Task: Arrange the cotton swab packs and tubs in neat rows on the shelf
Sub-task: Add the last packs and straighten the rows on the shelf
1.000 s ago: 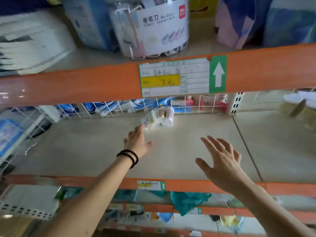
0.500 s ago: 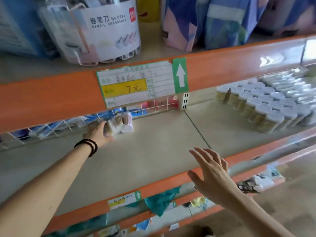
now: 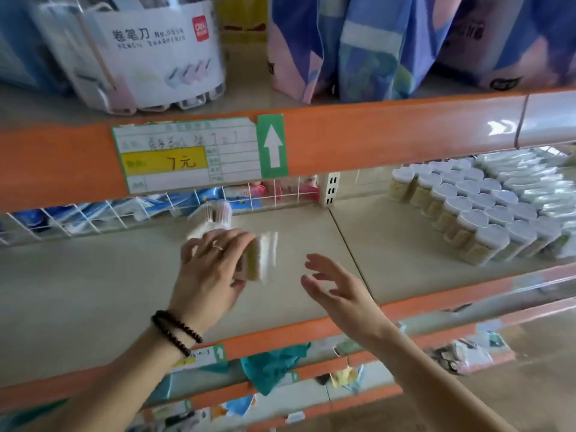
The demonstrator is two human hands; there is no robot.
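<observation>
The left hand (image 3: 212, 269) is holding a blurry cotton swab pack (image 3: 258, 257), with its fingers curled over the top, just above the shelf (image 3: 124, 291). The right hand (image 3: 339, 291) is hovering beside it with fingers spread and holding nothing. Far off past the right hand, the tubs (image 3: 467, 207) are standing in rows.

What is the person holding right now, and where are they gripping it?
The left hand grips a blurred cotton swab pack, fingers wrapped over its top and left side. The right hand holds nothing, fingers spread above the shelf.
</observation>
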